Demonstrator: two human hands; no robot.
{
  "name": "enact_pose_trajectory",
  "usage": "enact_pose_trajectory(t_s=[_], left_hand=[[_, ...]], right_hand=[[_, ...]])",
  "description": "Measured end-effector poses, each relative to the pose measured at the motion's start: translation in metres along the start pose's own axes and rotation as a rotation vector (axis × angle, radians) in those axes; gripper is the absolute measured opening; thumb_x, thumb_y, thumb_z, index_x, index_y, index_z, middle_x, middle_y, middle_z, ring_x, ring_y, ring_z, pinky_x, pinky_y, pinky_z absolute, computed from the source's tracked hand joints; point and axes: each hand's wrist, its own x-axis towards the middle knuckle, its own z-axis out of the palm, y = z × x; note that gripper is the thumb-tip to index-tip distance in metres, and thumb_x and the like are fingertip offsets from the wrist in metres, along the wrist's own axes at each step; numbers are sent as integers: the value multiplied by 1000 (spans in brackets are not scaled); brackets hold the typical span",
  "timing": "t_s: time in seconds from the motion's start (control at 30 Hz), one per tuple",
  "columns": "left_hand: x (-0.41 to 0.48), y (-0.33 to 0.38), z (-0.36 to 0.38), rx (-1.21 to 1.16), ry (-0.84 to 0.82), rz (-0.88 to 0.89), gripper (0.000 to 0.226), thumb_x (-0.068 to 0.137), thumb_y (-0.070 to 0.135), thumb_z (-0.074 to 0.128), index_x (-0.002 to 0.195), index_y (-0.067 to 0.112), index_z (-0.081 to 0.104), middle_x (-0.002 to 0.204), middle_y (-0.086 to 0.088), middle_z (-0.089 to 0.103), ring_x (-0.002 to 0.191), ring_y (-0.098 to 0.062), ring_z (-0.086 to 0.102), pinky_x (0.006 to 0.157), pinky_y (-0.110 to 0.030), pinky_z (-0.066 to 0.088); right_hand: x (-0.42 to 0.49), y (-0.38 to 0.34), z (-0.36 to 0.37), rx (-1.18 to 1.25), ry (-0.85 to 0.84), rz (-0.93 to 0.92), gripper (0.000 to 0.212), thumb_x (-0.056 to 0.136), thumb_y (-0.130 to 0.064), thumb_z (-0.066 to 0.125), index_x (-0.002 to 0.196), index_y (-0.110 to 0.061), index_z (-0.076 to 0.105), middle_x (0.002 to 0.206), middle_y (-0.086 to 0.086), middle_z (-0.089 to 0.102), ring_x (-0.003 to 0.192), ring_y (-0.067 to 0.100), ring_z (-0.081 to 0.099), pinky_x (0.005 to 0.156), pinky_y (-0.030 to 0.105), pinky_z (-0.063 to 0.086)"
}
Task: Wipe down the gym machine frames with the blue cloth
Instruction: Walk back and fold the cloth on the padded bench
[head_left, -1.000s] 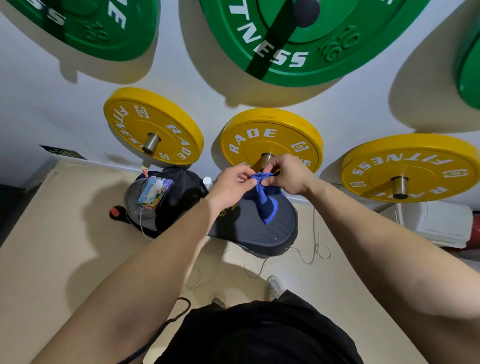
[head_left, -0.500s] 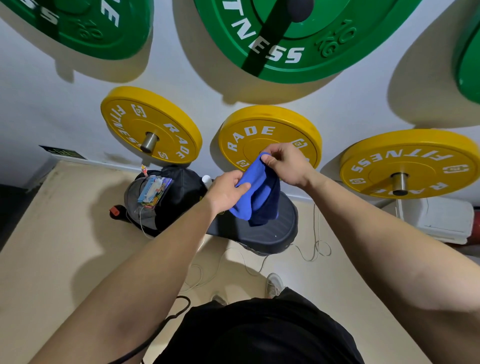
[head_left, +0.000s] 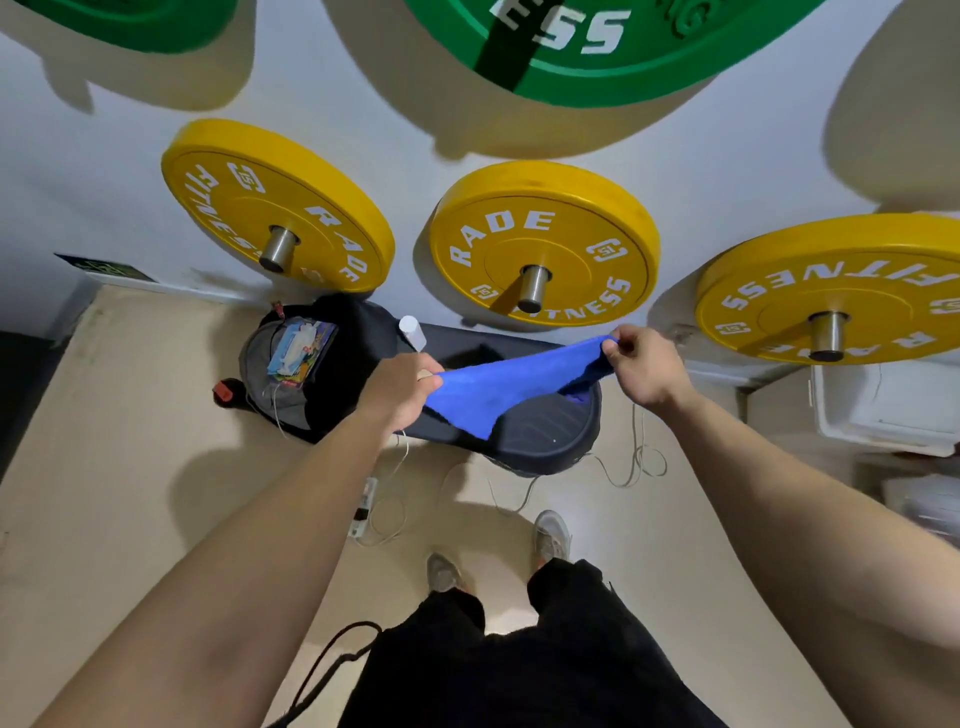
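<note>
1. Head view: the soft blue terry cloth (head_left: 511, 387) hangs stretched above a dark oval platform (head_left: 545, 431), long axis left to right.
2. The left hand (head_left: 400, 395) and right hand (head_left: 641, 366) each pinch an end, equally near.

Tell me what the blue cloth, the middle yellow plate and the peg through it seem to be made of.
Blue cloth: soft napped fabric, likely microfibre; it sags and folds limply. Middle yellow plate: matte, probably rubber or urethane, with white lettering. Peg: bare metal, likely steel; grey with a dull sheen.
</note>
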Motion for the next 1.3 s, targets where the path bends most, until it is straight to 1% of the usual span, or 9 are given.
enact_pose_trajectory(t_s=[0.23, 0.4, 0.6, 0.7, 0.83, 1.0, 1.07, 1.17, 1.3], left_hand=[[78, -37, 59, 129, 13, -49, 20, 101, 21, 49, 113, 20, 64, 106, -8, 67, 96, -29, 60, 77, -33, 47], [137, -62, 98, 136, 100, -51, 22, 102, 24, 45, 112, 20, 64, 108, -9, 66, 96, -31, 61, 80, -39, 49], [179, -85, 141, 49, 237, 11, 22, 99, 18, 46, 107, 18, 66, 104, -8, 59, 93, -26, 56, 78, -37, 45], [186, -111, 176, 185, 228, 114, 20, 96, 10, 48, 104, 14, 66, 101, -8, 56, 90, -30, 55, 73, -40, 45], [192, -163, 250, 221, 151, 129, 19, 95, 23, 45, 91, 28, 63, 91, 7, 54, 91, -21, 54, 70, -34, 38], [195, -229, 357, 142, 35, 104, 42, 71, -8, 49, 101, 11, 71, 94, -10, 65, 87, -35, 61, 73, -49, 52], [194, -250, 392, 131, -14, 44, 42, 76, -7, 52, 105, 15, 72, 101, -6, 68, 92, -32, 63, 78, -45, 53], [189, -263, 422, 121, -60, -44, 40, 84, 1, 56, 113, 25, 69, 111, 4, 67, 101, -22, 62, 84, -39, 52], [213, -268, 428, 134, 27, -13, 31, 90, 5, 52, 108, 25, 68, 105, 5, 67, 95, -23, 59, 79, -43, 51]], right_hand=[[62, 64, 83, 24, -83, 128, 15, 101, -18, 49, 93, -17, 61, 85, 6, 63, 82, 32, 58, 72, 30, 39], [125, 104, 137, 163, -73, 207, 17, 99, -19, 50, 93, -20, 66, 90, 10, 74, 85, 32, 71, 82, 46, 57], [160, 123, 171, 368, 45, 257, 20, 101, -6, 49, 95, -11, 67, 98, 15, 72, 90, 25, 69, 79, 25, 58], [165, 152, 198, 226, 19, 208, 19, 98, -10, 54, 91, -20, 69, 88, 6, 74, 87, 25, 71, 88, 39, 57], [165, 199, 244, 64, -42, 194, 18, 95, -10, 57, 101, -14, 74, 94, 6, 74, 92, 27, 67, 80, 26, 46], [168, 282, 325, -75, -131, 223, 22, 97, -12, 55, 108, -14, 74, 101, 13, 73, 96, 37, 64, 76, 24, 39], [163, 313, 355, -130, -181, 223, 24, 96, -12, 53, 108, -16, 74, 98, 13, 72, 87, 35, 62, 74, 25, 38], [155, 344, 382, -158, -230, 256, 26, 97, -15, 50, 110, -20, 72, 87, 2, 65, 70, 17, 55, 69, 26, 39], [174, 351, 387, -172, -194, 175, 25, 97, -14, 49, 109, -15, 71, 88, 4, 65, 76, 24, 54, 71, 25, 38]])
